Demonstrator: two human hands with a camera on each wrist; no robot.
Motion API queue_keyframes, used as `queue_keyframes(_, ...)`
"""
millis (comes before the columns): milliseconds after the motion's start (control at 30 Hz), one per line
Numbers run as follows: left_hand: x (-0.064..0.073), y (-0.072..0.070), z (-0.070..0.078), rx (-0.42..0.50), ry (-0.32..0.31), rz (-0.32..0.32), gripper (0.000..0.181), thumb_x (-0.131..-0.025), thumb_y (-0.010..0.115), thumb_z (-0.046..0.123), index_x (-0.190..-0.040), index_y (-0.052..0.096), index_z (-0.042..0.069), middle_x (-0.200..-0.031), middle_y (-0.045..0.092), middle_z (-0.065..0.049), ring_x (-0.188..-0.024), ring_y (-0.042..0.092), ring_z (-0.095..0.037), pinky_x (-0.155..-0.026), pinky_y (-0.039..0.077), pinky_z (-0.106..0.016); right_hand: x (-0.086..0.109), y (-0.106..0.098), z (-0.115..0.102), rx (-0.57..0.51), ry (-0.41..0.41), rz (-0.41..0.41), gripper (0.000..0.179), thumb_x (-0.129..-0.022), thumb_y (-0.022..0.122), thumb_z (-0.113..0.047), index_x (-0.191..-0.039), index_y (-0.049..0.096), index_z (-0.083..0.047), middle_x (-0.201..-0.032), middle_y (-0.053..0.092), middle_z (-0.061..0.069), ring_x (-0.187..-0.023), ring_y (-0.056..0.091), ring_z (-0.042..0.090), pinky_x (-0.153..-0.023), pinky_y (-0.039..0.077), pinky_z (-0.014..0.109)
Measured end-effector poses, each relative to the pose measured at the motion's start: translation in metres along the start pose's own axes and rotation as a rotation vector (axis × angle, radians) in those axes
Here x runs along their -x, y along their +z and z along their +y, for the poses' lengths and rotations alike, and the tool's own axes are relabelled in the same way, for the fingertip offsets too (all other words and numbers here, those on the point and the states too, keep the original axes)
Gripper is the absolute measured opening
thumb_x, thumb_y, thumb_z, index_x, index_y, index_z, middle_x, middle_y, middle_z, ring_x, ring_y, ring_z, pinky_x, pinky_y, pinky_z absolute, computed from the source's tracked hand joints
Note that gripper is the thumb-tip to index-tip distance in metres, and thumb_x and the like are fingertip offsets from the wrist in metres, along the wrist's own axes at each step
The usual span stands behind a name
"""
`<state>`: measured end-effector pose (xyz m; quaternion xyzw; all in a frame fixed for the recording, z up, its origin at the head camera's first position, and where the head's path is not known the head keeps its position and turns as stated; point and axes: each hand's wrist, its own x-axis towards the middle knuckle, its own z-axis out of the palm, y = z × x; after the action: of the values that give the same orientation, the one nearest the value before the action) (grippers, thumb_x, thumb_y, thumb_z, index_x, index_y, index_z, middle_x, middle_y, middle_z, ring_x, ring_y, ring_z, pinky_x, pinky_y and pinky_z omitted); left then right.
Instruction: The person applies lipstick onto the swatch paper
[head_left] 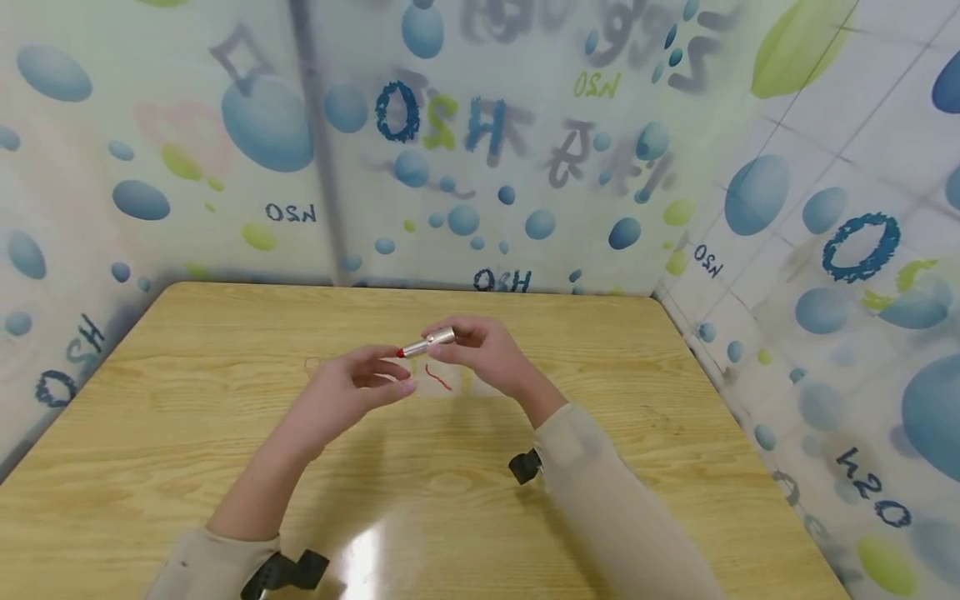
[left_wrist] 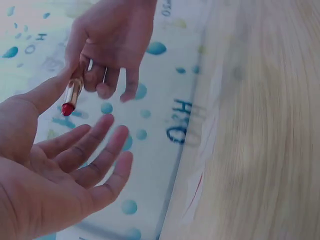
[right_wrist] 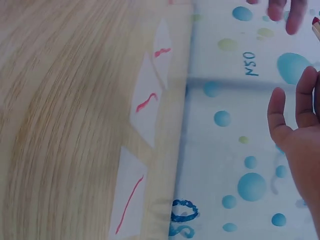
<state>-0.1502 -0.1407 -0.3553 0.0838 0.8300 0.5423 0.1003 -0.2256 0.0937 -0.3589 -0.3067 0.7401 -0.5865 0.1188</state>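
Observation:
A silver-cased lipstick (head_left: pixel 438 337) with a red tip is pinched between the thumb and fingers of my right hand (head_left: pixel 491 354), above the table. Its red end points left, towards my left hand (head_left: pixel 345 387). In the left wrist view, my left hand (left_wrist: pixel 60 175) has its fingers spread and loosely bent, with the lipstick (left_wrist: pixel 74 94) beyond the thumb. Whether the left fingertips touch the red tip cannot be told. Under the hands lies white paper (head_left: pixel 450 385) with a wavy red line. In the right wrist view, part of my right hand (right_wrist: pixel 305 145) shows at the edge.
Several white paper pieces (right_wrist: pixel 127 200) with red strokes lie on the wooden table (head_left: pixel 187 417) near its far side. A patterned wall (head_left: pixel 465 167) stands behind the table, another (head_left: pixel 810 333) along its right. A small faint ring (head_left: pixel 312 363) shows left of the hands.

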Motion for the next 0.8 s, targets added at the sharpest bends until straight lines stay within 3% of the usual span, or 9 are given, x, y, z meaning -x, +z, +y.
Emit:
queue_keyframes(100,0.0,0.009,0.01,0.171,0.0,0.042,0.061,-0.085,0.072,0.05,-0.135,0.054,0.02,-0.122,0.066,-0.002,-0.11,0.066,-0.018,-0.099,0.051,-0.039,0.005,0.002,-0.007,-0.038,-0.033,0.035,0.034,-0.093,0.069,-0.025,-0.121,0.067,-0.007,-0.114,0.069,0.005,-0.095,0.068,0.021,-0.082,0.056,0.033)
queue_keyframes(200,0.0,0.017,0.018,0.412,0.026,0.098,0.055,-0.087,0.074,0.036,-0.131,0.056,0.01,-0.115,0.067,-0.004,-0.104,0.068,-0.02,-0.097,0.053,-0.034,0.011,0.005,-0.015,-0.083,-0.063,0.068,0.034,-0.092,0.07,-0.023,-0.122,0.067,-0.007,-0.111,0.069,0.006,-0.094,0.067,0.026,-0.08,0.056,0.032)
queue_keyframes(300,-0.001,0.024,0.024,0.646,0.084,0.131,0.044,-0.088,0.074,0.022,-0.125,0.059,0.003,-0.107,0.068,-0.003,-0.096,0.07,-0.017,-0.092,0.056,-0.03,0.017,0.008,-0.022,-0.121,-0.111,0.102,0.034,-0.092,0.07,-0.02,-0.123,0.066,-0.005,-0.109,0.069,0.005,-0.096,0.067,0.03,-0.08,0.056,0.032)
queue_keyframes(400,-0.002,0.03,0.028,0.803,0.144,0.143,0.029,-0.089,0.073,0.011,-0.116,0.064,0.005,-0.1,0.07,0.0,-0.088,0.069,-0.014,-0.088,0.058,-0.029,0.022,0.011,-0.026,-0.145,-0.167,0.136,0.035,-0.092,0.07,-0.019,-0.123,0.066,-0.001,-0.108,0.07,0.004,-0.094,0.068,0.028,-0.08,0.057,0.031)
queue_keyframes(533,-0.001,0.038,0.03,0.906,0.183,0.138,0.018,-0.09,0.07,0.006,-0.108,0.07,0.01,-0.093,0.071,0.002,-0.083,0.068,-0.015,-0.086,0.058,-0.029,0.03,0.015,-0.028,-0.173,-0.21,0.169,0.036,-0.091,0.071,-0.02,-0.122,0.066,-0.001,-0.109,0.07,0.001,-0.091,0.067,0.024,-0.079,0.057,0.032)
queue_keyframes(800,0.001,0.055,0.036,0.983,0.17,0.178,0.013,-0.089,0.071,0.009,-0.102,0.071,0.011,-0.091,0.071,0.001,-0.083,0.066,-0.014,-0.085,0.057,-0.028,0.045,0.021,-0.029,-0.192,-0.187,0.223,0.035,-0.092,0.07,-0.022,-0.122,0.067,-0.004,-0.108,0.071,0.0,-0.091,0.066,0.017,-0.077,0.056,0.028)
